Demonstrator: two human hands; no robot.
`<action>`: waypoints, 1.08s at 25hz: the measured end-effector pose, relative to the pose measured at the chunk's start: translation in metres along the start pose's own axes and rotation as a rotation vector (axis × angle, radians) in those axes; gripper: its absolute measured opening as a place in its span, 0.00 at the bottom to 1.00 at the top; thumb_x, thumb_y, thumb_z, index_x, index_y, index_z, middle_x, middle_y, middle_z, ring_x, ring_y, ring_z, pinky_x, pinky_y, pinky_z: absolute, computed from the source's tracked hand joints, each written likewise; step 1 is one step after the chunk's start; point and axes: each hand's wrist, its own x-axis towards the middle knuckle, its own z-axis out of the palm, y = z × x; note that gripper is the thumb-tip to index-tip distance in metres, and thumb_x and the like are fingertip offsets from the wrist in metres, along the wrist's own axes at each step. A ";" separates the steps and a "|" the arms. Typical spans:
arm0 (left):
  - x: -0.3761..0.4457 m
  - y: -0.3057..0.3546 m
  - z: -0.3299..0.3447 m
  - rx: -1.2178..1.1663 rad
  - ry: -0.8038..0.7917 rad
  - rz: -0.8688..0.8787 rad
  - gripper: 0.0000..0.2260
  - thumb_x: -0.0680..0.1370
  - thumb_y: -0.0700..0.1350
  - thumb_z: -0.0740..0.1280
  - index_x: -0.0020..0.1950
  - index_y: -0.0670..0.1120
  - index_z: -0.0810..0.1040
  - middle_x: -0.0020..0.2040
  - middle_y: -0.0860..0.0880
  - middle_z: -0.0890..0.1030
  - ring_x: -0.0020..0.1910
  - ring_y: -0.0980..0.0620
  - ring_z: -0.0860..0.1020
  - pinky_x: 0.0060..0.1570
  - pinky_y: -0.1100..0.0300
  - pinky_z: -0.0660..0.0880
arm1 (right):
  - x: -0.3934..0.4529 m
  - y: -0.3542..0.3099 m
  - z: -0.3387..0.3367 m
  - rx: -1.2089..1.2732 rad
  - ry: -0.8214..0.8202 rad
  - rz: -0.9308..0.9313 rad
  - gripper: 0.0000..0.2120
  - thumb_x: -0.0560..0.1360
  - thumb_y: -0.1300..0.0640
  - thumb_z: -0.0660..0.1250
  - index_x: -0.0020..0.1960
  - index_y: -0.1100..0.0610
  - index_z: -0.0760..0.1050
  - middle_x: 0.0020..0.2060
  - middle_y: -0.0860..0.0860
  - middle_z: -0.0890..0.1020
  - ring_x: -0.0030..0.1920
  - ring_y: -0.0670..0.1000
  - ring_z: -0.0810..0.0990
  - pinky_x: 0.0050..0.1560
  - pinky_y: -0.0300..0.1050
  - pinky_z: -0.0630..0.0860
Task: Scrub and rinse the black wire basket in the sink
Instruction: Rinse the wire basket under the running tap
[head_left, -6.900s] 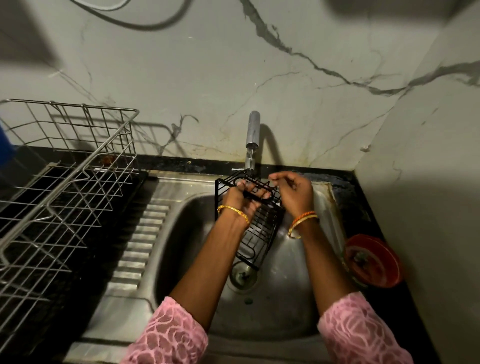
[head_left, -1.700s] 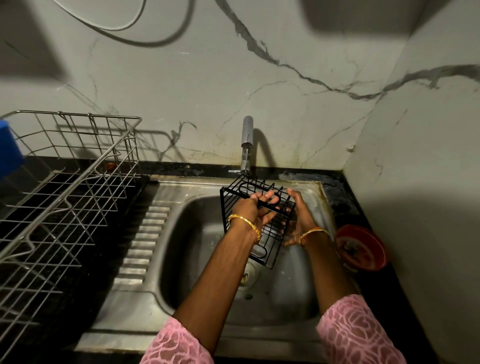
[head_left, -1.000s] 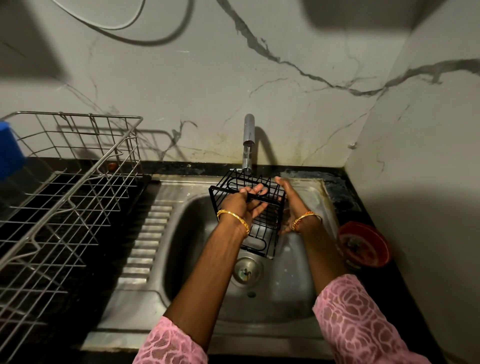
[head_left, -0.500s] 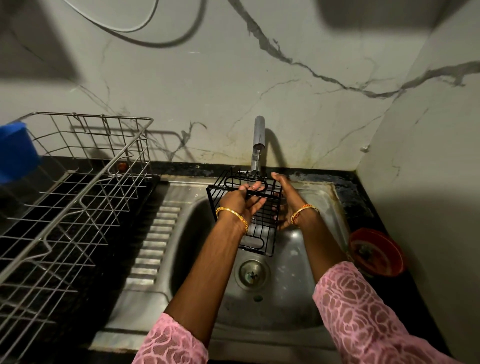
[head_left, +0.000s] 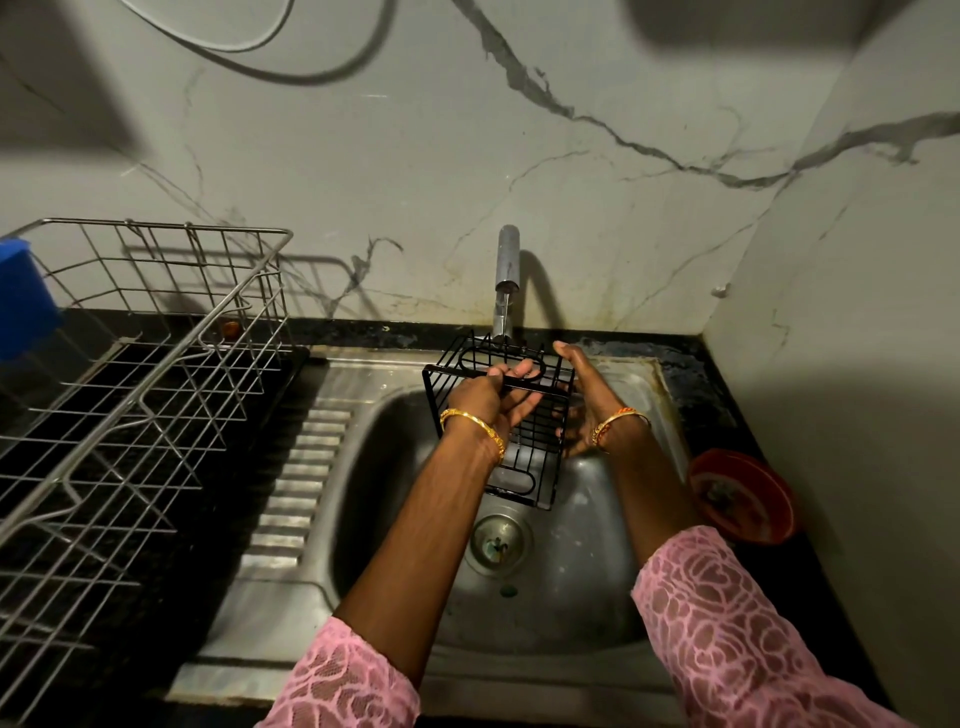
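Observation:
A small black wire basket (head_left: 524, 470) hangs tilted over the steel sink (head_left: 597, 587), its upper end right under the tap (head_left: 506, 275). My left hand (head_left: 491, 397) grips the basket's top rim bar, fingers curled over it. My right hand (head_left: 584, 397) lies flat against the basket's right side with the fingers straight and pointing up. The lower fingers of the right hand are hidden behind the wires.
A large steel dish rack (head_left: 130, 395) fills the counter to the left, with a blue object (head_left: 23, 301) at its far edge. A red bowl (head_left: 740, 496) sits on the black counter to the right. The sink drain (head_left: 498, 540) lies below the basket. Marble walls close the back and right.
The basket has shifted slightly left and back under the tap. My right hand has slid from behind the basket to its right side, fingers straight. The left hand's grip is unchanged.

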 end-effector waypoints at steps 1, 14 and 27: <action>0.000 0.000 0.000 0.001 -0.001 -0.001 0.14 0.83 0.36 0.48 0.44 0.42 0.70 0.43 0.45 0.79 0.42 0.49 0.79 0.42 0.56 0.76 | 0.000 0.000 -0.001 0.001 -0.002 0.001 0.47 0.54 0.24 0.66 0.70 0.38 0.58 0.73 0.55 0.58 0.70 0.66 0.58 0.56 0.75 0.62; 0.000 0.006 -0.001 -0.023 0.015 0.008 0.13 0.83 0.35 0.48 0.45 0.42 0.69 0.43 0.45 0.79 0.40 0.50 0.78 0.41 0.56 0.76 | 0.003 -0.004 0.004 -0.034 -0.009 0.003 0.50 0.53 0.24 0.66 0.71 0.39 0.56 0.74 0.55 0.57 0.70 0.66 0.58 0.56 0.75 0.63; 0.006 0.013 -0.006 -0.057 0.047 0.015 0.14 0.83 0.35 0.48 0.41 0.43 0.68 0.42 0.44 0.80 0.40 0.50 0.79 0.30 0.61 0.79 | 0.012 -0.010 0.012 -0.053 -0.011 0.021 0.47 0.54 0.24 0.65 0.69 0.40 0.60 0.71 0.57 0.62 0.67 0.67 0.63 0.57 0.73 0.64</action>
